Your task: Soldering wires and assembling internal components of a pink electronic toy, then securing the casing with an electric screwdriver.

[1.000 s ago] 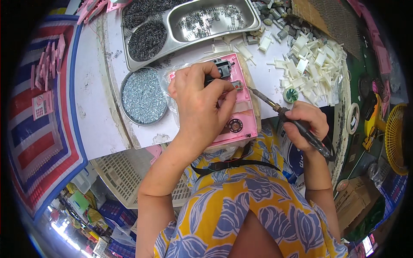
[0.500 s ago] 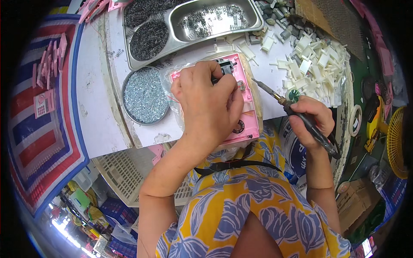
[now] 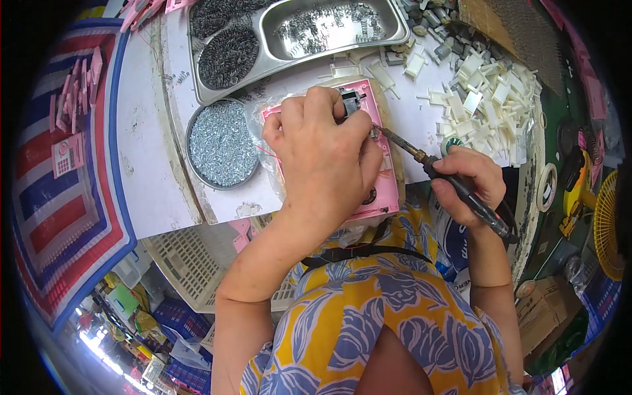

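Observation:
A pink plastic casing [image 3: 390,191] rests near the table's front edge on a clear, padded wrapping. Over it lies my left hand [image 3: 322,151], its fingers bent down and closed; what they pinch is hidden beneath the hand. A thin red wire [image 3: 268,153] shows beside that hand. Past the fingertips, a dark motor-like part [image 3: 353,100] sits in the casing. My right hand [image 3: 477,178] grips a soldering iron [image 3: 421,156], whose tip reaches a small metal part at the casing's right side. A green round piece [image 3: 451,143] shows by the right fingers.
A round tin of small silvery screws or pins [image 3: 222,145] stands left of the casing. Behind are a metal tray [image 3: 263,69] with dark springs and a heap of white plastic parts [image 3: 490,99]. A plastic crate [image 3: 191,263] sits below the table edge; a yellow fan [image 3: 609,224] stands far right.
The soldering iron has moved left, bringing its tip from beside the casing to the metal part on it. My left hand has shifted slightly and stays over the casing.

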`<state>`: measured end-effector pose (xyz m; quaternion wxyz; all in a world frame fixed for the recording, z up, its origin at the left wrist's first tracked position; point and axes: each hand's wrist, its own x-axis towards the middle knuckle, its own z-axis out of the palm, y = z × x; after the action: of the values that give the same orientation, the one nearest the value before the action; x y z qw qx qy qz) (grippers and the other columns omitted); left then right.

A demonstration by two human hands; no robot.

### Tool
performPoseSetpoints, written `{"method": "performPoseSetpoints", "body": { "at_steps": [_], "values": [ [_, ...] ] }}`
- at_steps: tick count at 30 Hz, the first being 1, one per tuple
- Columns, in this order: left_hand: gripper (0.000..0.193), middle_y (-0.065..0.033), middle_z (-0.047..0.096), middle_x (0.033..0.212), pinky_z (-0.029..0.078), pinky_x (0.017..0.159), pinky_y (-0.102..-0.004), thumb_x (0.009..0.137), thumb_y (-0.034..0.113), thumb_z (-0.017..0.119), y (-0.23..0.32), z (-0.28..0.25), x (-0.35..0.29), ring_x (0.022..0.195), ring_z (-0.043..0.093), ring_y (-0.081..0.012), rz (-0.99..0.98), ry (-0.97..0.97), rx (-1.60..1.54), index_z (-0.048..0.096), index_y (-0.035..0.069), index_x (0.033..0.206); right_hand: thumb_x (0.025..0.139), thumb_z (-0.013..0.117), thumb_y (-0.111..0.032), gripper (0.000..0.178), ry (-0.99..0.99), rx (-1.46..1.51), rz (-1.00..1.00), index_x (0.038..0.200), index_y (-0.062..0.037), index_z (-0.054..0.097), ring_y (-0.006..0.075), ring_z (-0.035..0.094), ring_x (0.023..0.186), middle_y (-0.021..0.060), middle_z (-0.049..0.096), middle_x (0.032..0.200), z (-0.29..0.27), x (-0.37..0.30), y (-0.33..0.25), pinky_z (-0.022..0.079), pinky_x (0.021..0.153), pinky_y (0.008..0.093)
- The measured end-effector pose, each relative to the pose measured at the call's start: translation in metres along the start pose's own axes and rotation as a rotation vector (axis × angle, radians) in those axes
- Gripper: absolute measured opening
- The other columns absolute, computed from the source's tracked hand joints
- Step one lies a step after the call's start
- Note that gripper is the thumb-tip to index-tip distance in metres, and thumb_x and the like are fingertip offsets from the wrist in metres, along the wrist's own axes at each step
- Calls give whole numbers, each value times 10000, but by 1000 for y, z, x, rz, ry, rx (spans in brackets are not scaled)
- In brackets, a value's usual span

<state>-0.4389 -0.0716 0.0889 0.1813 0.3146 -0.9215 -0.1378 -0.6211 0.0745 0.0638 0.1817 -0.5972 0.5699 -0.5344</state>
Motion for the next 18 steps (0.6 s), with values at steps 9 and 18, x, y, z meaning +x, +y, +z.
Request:
{"method": "performPoseSetpoints", "body": {
  "at_steps": [9,18],
  "values": [
    [137,-77,487,963,306,890,-478,740,227,726,2,-2,1,954,464,-297,-6,-12,28,708,121,825,774,796,-23,242,6,46,73,997,-16,703,151,601,578,79,675,756,1,-8,5,451,547,264],
    [114,-80,504,1014,300,886,-492,699,185,747,2,-1,1,991,457,-303,-4,-6,17,718,121,788,842,782,-63,247,211,196,272,1059,7,688,89,606,761,81,718,946,-10,-33,1,473,706,235]
  ]
}}
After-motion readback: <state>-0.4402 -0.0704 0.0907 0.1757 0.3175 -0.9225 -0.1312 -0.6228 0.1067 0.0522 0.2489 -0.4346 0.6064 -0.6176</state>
